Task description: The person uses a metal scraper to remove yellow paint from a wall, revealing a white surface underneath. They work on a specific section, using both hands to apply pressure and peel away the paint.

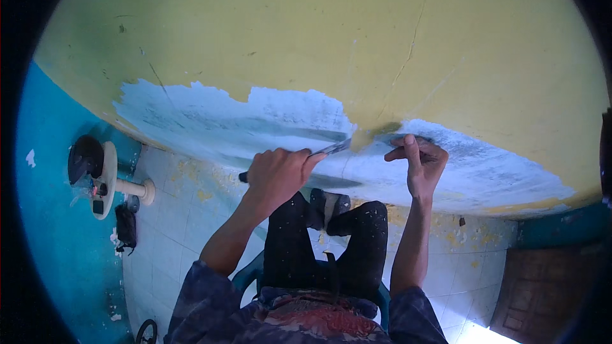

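Observation:
My left hand [282, 174] is closed around the dark handle of a flat metal scraper [334, 147]. The scraper's blade points right, its tip at the border where yellow paint meets bare whitish wall [287, 110]. To the right, my right hand [420, 157] is raised in front of another bare patch, thumb up and fingers bent; whether it touches the wall or pinches something small cannot be told. Above both hands spreads the yellow painted wall [287, 24], with a thin crack running down it.
Paint flakes [205, 195] lie on the tiled floor [167, 229] along the wall's foot. A round pedestal table [110, 177] with a dark cap-like item stands at left, a black bag [125, 229] below it. A wooden door [535, 291] is at lower right. I sit on a green chair [248, 274].

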Available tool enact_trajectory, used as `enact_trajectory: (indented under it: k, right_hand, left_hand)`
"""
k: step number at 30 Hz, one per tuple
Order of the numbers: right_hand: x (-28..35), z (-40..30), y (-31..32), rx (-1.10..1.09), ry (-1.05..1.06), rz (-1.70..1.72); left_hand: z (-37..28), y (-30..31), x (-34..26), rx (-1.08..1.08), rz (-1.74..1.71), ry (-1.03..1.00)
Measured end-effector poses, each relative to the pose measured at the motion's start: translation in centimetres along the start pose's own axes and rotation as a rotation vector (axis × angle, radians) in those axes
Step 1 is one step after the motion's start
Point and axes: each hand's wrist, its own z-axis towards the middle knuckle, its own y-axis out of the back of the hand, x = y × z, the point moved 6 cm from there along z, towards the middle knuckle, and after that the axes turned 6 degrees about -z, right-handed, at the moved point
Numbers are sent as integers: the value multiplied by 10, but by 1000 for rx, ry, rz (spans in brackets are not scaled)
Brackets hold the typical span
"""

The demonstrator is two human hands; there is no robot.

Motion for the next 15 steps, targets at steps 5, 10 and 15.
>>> enact_trajectory:
  k: [5,10,15]
  right_hand:
    - [0,-2,0,-10,-31,16]
    - [-1,-1,-2,8,-34,-15]
    - [2,-2,-1,11,-13,-39]
  left_hand:
    - [6,9,4,-38,26,6]
    - [16,-4,-20,-1,7,-57]
    - [-8,21,4,-56,15,21]
